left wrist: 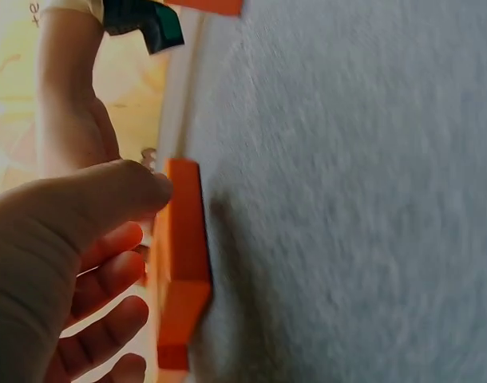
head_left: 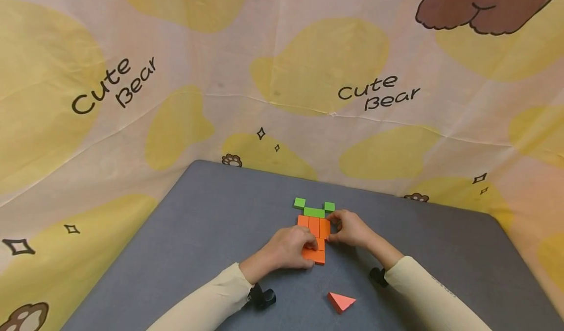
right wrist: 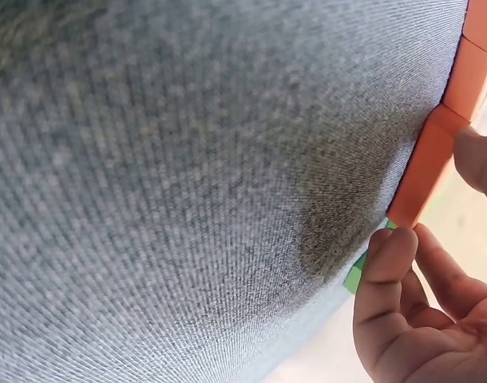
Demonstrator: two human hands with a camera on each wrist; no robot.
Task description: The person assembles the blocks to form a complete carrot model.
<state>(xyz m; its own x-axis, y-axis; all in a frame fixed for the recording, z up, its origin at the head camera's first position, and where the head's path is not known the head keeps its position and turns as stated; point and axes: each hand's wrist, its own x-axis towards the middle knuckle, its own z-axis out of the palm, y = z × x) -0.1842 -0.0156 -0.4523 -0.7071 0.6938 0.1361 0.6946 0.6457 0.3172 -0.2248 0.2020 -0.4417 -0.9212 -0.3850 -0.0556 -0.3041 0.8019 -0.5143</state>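
Observation:
On the table lies a flat figure of several orange blocks [head_left: 314, 227], with a green block [head_left: 314, 212] and two small green blocks [head_left: 299, 202] at its far end. My left hand [head_left: 288, 248] spans the nearest orange block [head_left: 318, 257], thumb along its near edge and index finger across it. In the left wrist view the thumb tip meets the edge of this orange block [left wrist: 188, 231], the other fingers curled beside it. My right hand [head_left: 351, 228] pinches the right-hand orange block [right wrist: 427, 163] lengthwise, thumb at one end and fingers at the other.
A coral triangular block [head_left: 341, 302] lies by itself nearer the front, between the forearms. The grey table [head_left: 238, 194] backs onto a printed cloth [head_left: 291, 140]. Black wrist cameras [head_left: 263, 297] hang under both sleeves, close to the tabletop.

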